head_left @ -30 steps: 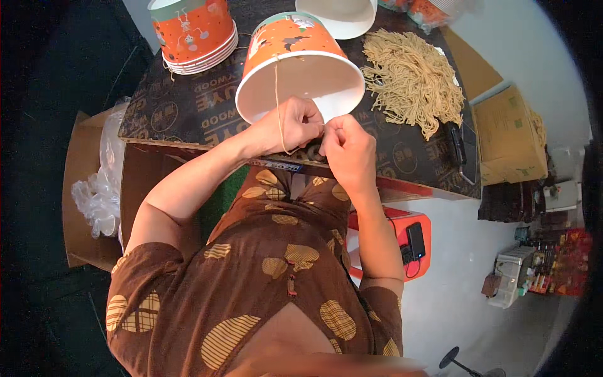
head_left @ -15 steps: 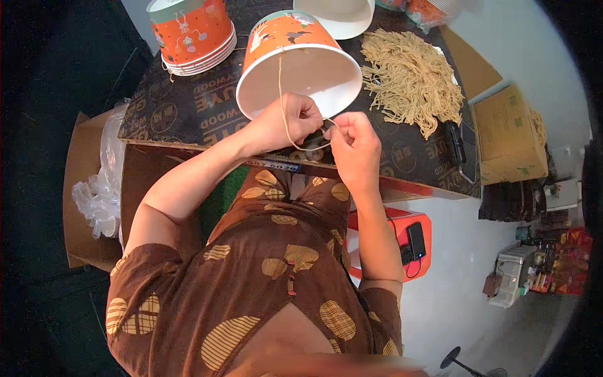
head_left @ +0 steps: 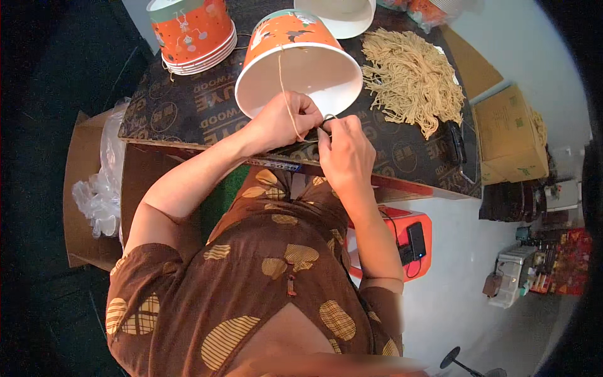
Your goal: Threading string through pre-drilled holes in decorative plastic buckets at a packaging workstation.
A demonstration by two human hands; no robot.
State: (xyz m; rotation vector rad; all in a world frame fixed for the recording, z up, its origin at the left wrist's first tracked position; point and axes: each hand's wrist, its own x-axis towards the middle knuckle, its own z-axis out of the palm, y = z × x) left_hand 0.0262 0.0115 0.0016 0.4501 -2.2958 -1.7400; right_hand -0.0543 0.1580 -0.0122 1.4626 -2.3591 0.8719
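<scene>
An orange paper bucket (head_left: 248,74) with a white inside lies tipped on the table, its mouth toward me. From its wall near the rim a beige cord (head_left: 282,78) hangs down to my hands. My left hand (head_left: 284,122) is closed in a pinch on the cord, just in front of the bucket's mouth. Close beside it, my right hand (head_left: 347,151) pinches the cord too, with a small loop showing between the two hands. The fingertips partly hide how the cord runs there.
Stacked orange buckets (head_left: 191,34) stand at the far left. A white bucket (head_left: 336,17) lies behind. A heap of beige cords (head_left: 411,78) covers the table's right, near a black pen-like object (head_left: 456,143). Cardboard boxes (head_left: 512,135) flank the table; a red stool (head_left: 411,220) stands below.
My right hand has turned over and moved left, closer to my left hand. The cord loop between them has become smaller. The bucket has barely moved.
</scene>
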